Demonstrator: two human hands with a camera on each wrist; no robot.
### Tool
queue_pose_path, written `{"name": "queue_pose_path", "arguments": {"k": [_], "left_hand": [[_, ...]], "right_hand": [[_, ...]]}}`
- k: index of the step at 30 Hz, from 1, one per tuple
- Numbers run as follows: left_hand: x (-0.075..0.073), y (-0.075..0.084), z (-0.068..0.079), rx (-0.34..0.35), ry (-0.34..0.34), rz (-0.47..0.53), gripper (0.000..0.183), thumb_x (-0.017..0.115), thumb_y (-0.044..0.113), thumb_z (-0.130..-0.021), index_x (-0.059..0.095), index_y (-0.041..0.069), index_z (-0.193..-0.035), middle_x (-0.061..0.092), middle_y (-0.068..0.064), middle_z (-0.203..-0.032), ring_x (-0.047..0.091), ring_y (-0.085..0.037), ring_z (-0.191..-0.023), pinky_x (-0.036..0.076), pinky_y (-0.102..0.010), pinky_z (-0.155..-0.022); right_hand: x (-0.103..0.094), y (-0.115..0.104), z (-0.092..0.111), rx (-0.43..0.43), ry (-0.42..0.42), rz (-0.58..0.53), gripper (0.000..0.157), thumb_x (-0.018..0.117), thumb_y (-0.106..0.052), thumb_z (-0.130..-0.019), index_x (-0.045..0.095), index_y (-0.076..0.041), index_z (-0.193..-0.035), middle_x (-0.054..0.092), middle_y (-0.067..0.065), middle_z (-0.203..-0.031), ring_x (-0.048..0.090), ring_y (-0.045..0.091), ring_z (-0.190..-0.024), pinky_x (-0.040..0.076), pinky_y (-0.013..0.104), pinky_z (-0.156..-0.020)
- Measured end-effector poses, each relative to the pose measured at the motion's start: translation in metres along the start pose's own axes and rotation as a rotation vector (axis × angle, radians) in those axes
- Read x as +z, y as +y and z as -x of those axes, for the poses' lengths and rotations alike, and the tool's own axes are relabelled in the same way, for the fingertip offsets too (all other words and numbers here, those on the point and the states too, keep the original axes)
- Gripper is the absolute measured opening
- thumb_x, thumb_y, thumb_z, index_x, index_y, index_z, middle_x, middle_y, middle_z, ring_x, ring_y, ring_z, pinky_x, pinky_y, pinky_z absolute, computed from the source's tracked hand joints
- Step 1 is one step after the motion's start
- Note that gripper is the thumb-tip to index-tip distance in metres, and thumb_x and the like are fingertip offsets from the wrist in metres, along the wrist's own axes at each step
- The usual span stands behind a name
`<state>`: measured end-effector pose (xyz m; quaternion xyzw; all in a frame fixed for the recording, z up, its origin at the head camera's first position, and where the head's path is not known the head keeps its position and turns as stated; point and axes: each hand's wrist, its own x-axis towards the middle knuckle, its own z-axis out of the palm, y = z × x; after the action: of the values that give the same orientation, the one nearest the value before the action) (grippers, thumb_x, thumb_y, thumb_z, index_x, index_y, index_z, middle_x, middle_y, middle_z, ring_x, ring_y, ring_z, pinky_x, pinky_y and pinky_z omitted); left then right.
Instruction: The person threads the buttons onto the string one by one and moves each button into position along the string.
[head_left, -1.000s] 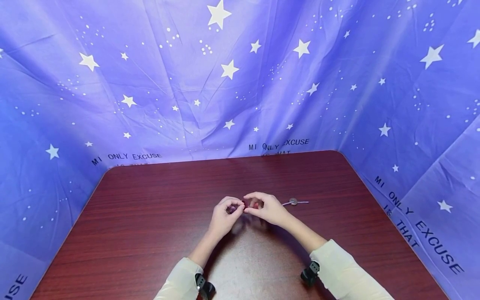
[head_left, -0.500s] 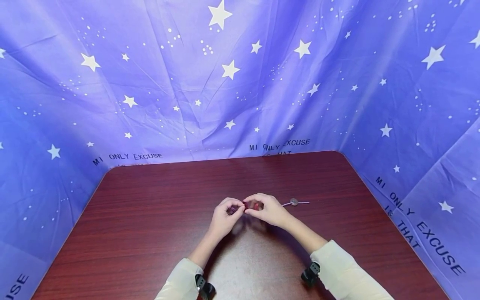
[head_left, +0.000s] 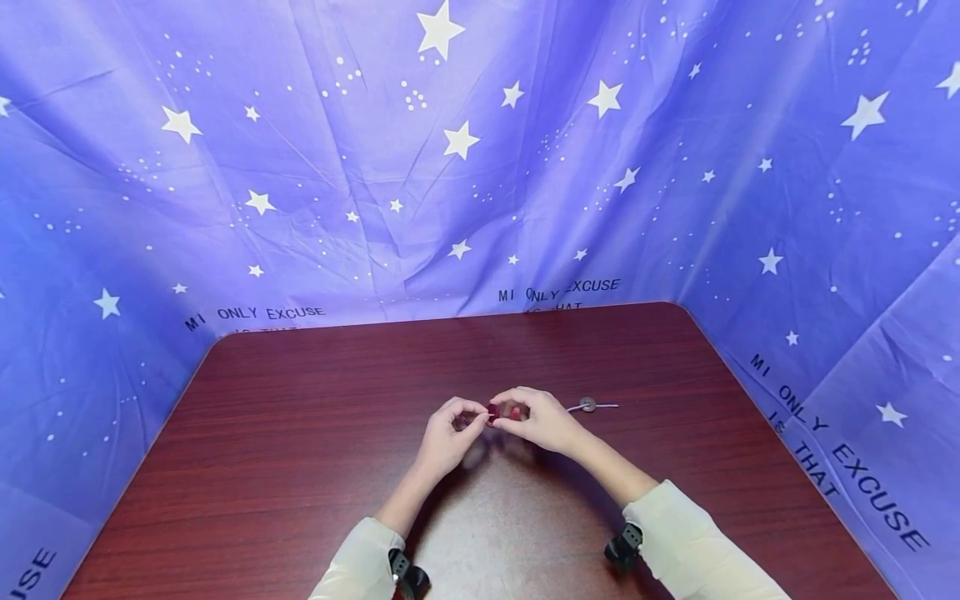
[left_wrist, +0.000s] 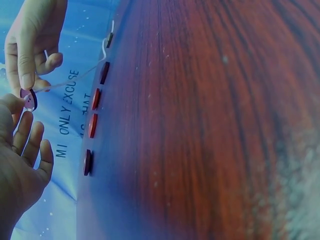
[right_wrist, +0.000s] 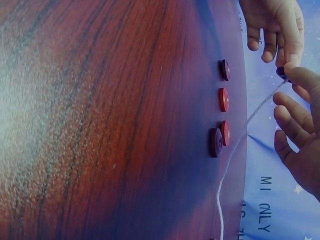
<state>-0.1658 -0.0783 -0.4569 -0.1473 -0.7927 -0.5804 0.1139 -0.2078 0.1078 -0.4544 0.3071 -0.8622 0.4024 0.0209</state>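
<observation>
Above the table, my right hand (head_left: pixel 543 418) pinches a dark red button (left_wrist: pixel 30 100) between thumb and fingers, its holed face turned to my left hand. My left hand (head_left: pixel 447 433) has thumb and forefinger closed at that face, where a short pale bit of string shows at the fingertips in the head view. The light string (right_wrist: pixel 245 127) runs from the button past my right hand down to the table. At its far end it passes through a grey-brown button (head_left: pixel 587 404) lying to the right. The other fingers of both hands are loosely bent.
Below the hands, several loose buttons lie in a row: a dark one (right_wrist: pixel 225 70), a red one (right_wrist: pixel 224 99), another red one (right_wrist: pixel 226 133) and a purple one (right_wrist: pixel 216 142). The brown wooden table (head_left: pixel 300 467) meets a starry blue curtain (head_left: pixel 360 167) at its edges.
The hands have drawn slightly apart, with the right moving a little right. More of the dark red button shows between them, and a pale strand now appears at the left fingertips.
</observation>
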Motion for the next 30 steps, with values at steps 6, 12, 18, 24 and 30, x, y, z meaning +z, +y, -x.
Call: {"name": "queue_pose_path", "arguments": {"k": [6,12,18,24,30], "left_hand": [[0.000,-0.002,0.000,-0.005,-0.012,0.001,0.006,0.065,0.000,-0.084,0.066,-0.004,-0.088,0.063,-0.015,-0.083,0.053,-0.007,-0.070,0.045,-0.019,-0.062],[-0.001,-0.002,0.000,-0.016,-0.055,-0.023,0.006,0.065,0.001,-0.084,0.067,-0.002,-0.089,0.062,-0.012,-0.083,0.051,-0.004,-0.071,0.045,-0.020,-0.063],[-0.002,-0.002,0.000,-0.026,-0.049,-0.022,0.006,0.065,0.002,-0.084,0.067,-0.002,-0.088,0.062,-0.011,-0.081,0.051,-0.007,-0.070,0.045,-0.022,-0.063],[-0.003,0.000,0.000,-0.047,-0.038,-0.004,0.006,0.065,0.004,-0.085,0.067,-0.001,-0.088,0.061,-0.010,-0.080,0.052,-0.015,-0.070,0.044,-0.022,-0.062],[-0.004,0.000,0.000,-0.053,-0.031,-0.004,0.006,0.066,0.004,-0.084,0.067,-0.001,-0.088,0.061,-0.009,-0.079,0.050,-0.009,-0.068,0.043,-0.021,-0.061]], "right_hand": [[-0.001,0.003,0.001,0.003,-0.007,0.006,0.026,0.074,-0.020,-0.079,0.067,-0.013,-0.103,0.061,-0.005,-0.075,0.050,0.004,-0.064,0.042,0.017,-0.055],[-0.003,0.007,0.002,0.021,-0.021,0.006,0.025,0.073,-0.018,-0.080,0.067,-0.014,-0.104,0.062,-0.005,-0.076,0.051,0.006,-0.064,0.042,0.018,-0.055],[-0.005,0.010,0.003,0.013,-0.026,0.003,0.026,0.074,-0.019,-0.080,0.067,-0.013,-0.105,0.064,-0.005,-0.077,0.054,0.009,-0.066,0.044,0.018,-0.057],[-0.008,0.011,0.005,0.045,-0.021,0.016,0.027,0.074,-0.019,-0.079,0.067,-0.015,-0.104,0.064,-0.005,-0.080,0.054,0.009,-0.067,0.044,0.018,-0.056],[-0.012,0.013,0.007,0.076,-0.029,0.019,0.027,0.074,-0.020,-0.080,0.067,-0.014,-0.105,0.064,-0.004,-0.081,0.051,0.004,-0.061,0.044,0.019,-0.054]]}}
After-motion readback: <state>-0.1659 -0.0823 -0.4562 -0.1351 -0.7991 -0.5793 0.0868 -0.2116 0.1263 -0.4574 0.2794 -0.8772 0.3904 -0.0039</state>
